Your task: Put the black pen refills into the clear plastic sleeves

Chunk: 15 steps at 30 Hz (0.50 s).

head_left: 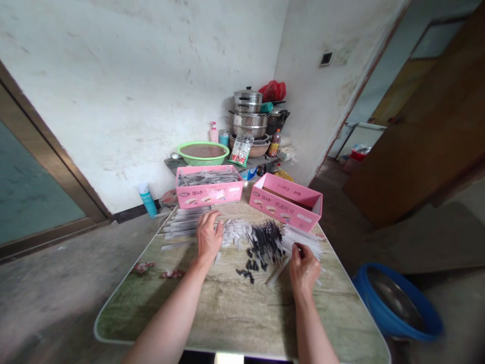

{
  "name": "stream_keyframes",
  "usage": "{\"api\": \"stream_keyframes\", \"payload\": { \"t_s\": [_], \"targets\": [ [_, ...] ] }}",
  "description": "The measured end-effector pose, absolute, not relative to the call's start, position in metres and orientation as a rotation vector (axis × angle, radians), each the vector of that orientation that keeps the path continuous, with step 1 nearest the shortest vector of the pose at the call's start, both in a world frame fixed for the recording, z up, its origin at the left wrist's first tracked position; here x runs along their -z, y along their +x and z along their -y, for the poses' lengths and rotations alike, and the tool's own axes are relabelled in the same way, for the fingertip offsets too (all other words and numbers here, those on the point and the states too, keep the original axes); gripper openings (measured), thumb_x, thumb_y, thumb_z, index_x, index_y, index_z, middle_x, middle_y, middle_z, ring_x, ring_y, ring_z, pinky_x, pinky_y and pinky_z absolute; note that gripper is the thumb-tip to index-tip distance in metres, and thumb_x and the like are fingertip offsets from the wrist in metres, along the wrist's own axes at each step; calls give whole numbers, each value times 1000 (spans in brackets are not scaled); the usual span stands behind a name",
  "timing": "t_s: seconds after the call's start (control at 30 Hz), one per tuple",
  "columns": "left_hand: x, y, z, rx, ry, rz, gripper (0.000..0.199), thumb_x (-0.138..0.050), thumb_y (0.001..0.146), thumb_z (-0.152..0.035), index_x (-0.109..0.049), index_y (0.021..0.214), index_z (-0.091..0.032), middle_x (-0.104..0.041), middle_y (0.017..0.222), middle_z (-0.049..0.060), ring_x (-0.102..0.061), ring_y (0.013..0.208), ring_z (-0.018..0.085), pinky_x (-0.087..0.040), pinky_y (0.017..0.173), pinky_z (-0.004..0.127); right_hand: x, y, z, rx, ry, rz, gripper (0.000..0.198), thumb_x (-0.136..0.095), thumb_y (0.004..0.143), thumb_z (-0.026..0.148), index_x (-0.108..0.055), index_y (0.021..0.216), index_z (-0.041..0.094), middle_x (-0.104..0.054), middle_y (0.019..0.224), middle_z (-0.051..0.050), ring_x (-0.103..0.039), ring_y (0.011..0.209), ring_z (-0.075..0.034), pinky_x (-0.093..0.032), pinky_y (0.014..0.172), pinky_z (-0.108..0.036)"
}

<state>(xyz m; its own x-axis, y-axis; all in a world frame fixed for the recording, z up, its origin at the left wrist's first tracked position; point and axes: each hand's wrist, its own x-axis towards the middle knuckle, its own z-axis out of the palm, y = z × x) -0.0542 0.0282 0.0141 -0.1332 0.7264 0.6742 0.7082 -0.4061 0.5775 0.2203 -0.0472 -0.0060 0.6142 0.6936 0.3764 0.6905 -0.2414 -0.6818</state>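
My left hand (209, 237) is over the table, thumb apart from its curved fingers, between a stack of pale thin tubes (182, 225) and a heap of small white pieces (235, 231). I see nothing held in it. My right hand (304, 265) is closed in a pinch at the near edge of a pile of clear tubes (301, 237); what its fingertips hold is too small to make out. Between the hands lies a bunch of thin sticks with black ends (267, 240). Several small black pieces (250, 265) are scattered in front of it.
At the table's (242, 313) back, one pink box (210, 194) holds many pale sticks; another pink box (286, 207) stands right. Behind are a green basin (203, 154) and stacked pots (250, 119). A blue tub (397, 303) is on the floor at right, a spray can (147, 200) left.
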Motion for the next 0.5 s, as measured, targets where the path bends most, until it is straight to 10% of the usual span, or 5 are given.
{"api": "stream_keyframes", "payload": {
  "t_s": [0.5],
  "targets": [
    [-1, -46, -31, -1413, 2114, -1617, 18, -53, 83, -13, -66, 93, -20, -68, 95, 6, -61, 92, 23, -46, 87, 34, -12, 234, 53, -147, -2592, 1472, 22, -54, 84, 31, -67, 100, 24, -73, 83, -13, -71, 81, -29, -46, 65, -34]
  ]
}}
